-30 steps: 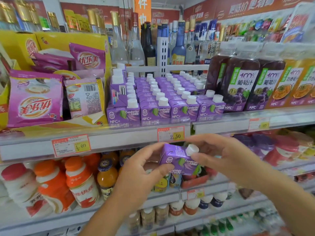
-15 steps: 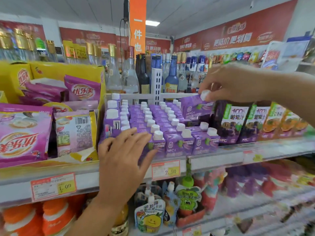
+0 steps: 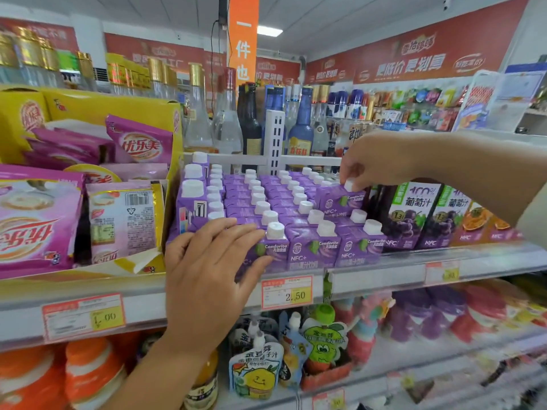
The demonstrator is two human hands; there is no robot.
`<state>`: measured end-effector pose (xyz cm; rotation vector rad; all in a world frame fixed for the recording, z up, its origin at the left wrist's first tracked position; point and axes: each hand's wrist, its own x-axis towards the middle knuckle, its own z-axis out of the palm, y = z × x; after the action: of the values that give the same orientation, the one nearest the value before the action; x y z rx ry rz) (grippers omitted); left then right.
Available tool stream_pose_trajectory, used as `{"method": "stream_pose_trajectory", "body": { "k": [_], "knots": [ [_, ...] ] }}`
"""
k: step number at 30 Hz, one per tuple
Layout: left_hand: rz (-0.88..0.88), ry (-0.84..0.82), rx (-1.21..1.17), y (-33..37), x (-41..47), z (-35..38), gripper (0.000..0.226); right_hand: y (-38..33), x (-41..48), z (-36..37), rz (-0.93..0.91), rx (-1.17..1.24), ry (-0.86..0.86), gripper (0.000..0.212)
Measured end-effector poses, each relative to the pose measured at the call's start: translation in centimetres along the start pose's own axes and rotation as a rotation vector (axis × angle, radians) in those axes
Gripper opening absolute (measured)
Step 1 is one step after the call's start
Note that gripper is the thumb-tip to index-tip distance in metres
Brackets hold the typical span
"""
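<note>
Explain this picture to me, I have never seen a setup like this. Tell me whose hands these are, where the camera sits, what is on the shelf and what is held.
There is no machine here. A person wears one wide-angle camera on the head, so you look forward and down at their two hands. The shelf carries rows of small cartons, purple with white caps, pink sachets in a yellow box on the left, and dark grape juice bottles on the right. The right hand pinches one purple carton by its cap, tilted over the rows. The left hand lies with straight fingers against the front of those rows.
</note>
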<state>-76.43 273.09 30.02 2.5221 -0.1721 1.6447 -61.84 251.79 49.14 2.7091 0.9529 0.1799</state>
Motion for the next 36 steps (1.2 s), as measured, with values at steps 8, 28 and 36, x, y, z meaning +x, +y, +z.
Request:
{"method": "stream_pose_trajectory", "body": {
  "k": [8, 28, 36],
  "knots": [
    [0.011, 0.011, 0.010, -0.1, -0.2, -0.1, 0.034, -0.9, 0.9, 0.5, 0.009, 0.007, -0.047, 0.023],
    [0.037, -0.002, 0.038, -0.2, -0.3, 0.0, 0.033, -1.9, 5.4, 1.7, -0.032, -0.296, -0.275, 0.034],
    [0.041, -0.001, 0.030, -0.3, -0.3, -0.1, 0.034, -1.3, 4.1, 1.0, -0.038, -0.177, -0.119, 0.028]
  ]
}}
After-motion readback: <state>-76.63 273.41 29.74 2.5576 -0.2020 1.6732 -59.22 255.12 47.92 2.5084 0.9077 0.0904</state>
